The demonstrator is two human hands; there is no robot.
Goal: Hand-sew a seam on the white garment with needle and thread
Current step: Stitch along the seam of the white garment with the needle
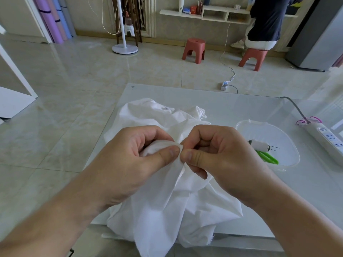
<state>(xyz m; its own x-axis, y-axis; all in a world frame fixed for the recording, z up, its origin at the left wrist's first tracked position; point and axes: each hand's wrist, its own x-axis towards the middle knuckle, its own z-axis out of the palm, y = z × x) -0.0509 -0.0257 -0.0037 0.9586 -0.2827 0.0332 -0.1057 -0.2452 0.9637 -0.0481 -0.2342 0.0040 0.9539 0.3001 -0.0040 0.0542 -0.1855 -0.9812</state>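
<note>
The white garment (167, 210) lies bunched on the glass-topped table (232, 108), draping over its near edge. The left hand (130, 160) and right hand (219, 156) each pinch 1 fold, thumbs nearly touching. No needle shows. A clear plastic tray (246, 127) holds a white spool (259, 145). The collar label is unreadable.

A white table (232, 108) is carrying a crumpled white garment (167, 201), a clear plastic tub (282, 134) (thread spool and green snips inside) and a white power strip (328, 140) at the right edge.
</note>
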